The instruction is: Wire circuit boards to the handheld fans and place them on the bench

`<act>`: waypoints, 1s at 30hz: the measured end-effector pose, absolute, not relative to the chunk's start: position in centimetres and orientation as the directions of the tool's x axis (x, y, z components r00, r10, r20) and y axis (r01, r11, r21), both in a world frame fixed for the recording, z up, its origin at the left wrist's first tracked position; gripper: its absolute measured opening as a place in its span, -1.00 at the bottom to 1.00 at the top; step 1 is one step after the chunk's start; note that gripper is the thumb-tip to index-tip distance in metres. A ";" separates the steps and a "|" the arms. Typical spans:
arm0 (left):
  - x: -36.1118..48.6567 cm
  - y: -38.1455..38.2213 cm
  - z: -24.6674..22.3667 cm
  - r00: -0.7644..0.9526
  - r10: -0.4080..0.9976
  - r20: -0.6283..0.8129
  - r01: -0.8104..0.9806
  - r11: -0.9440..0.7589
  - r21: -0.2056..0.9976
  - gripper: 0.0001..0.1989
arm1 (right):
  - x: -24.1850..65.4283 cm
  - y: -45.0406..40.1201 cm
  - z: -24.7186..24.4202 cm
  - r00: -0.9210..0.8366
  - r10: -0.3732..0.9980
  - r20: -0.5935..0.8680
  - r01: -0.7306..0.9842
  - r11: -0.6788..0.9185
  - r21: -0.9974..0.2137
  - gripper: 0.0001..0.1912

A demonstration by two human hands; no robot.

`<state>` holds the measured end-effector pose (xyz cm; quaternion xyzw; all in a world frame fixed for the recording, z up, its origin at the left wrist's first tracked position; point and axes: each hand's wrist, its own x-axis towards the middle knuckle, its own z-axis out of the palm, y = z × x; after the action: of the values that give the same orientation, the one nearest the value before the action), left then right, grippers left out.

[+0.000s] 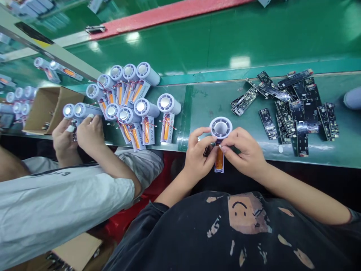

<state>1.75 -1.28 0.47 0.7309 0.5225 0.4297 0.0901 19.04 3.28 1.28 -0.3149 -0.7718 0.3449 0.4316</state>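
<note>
At the near edge of the green desk [197, 109], right of the middle of the scene, the left hand [200, 152] and the right hand [244, 152] close in on one pale lilac fan body [220, 128], its round, slotted head uppermost and its open handle, with an orange cell [219, 161] inside, pointing toward the wearer. The left hand is curled along the left side of the fan body, fingers bent and reaching to the rim of the head and the top of the handle; a small dark part shows between its fingers, too hidden to make out. The right hand pinches a tiny pale piece [220, 146] between thumb and forefinger, just below the head, and the fingertips of the two hands almost meet there. Right of the hands, a small white piece [280, 149] lies near the desk's edge, and beyond it spreads a loose heap of dark circuit boards [300, 109], several overlapping. At the far right, part of a rounded lilac object [353, 98] is cut off by the frame. Left of the hands, a cluster of fan units [129, 105] with silvery round centres, orange cells and thin wires lies close together, some handles lettered. Farther left, a co-worker's hands [79, 137] are at two more fan heads [75, 110], beside an open cardboard box [46, 109].
</note>
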 end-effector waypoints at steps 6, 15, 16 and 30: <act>1.1 -1.2 0.5 0.184 0.836 0.517 0.651 -0.498 0.573 -0.94 | 19.1 3.3 1.2 -0.465 0.737 0.491 0.316 0.656 -0.685 -0.88; 1.6 -1.4 -0.3 0.056 0.878 0.476 0.495 -0.439 0.750 -0.68 | 19.0 3.3 1.4 -0.382 0.817 0.432 0.218 0.534 -0.817 -0.89; 1.6 -1.5 -0.5 0.025 0.901 0.433 0.396 -0.407 0.823 -0.64 | 19.0 3.3 1.6 -0.381 0.811 0.444 0.225 0.547 -0.806 -0.90; 1.9 -1.5 0.4 -0.102 0.994 0.047 -0.313 -0.077 0.947 -0.89 | 18.9 3.2 2.4 -0.485 0.687 0.541 0.460 0.726 -0.510 -0.74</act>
<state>1.92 -1.47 0.35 0.4049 0.4202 0.6120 0.5338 18.94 3.22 2.39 -0.3381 -0.8485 0.1500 0.3783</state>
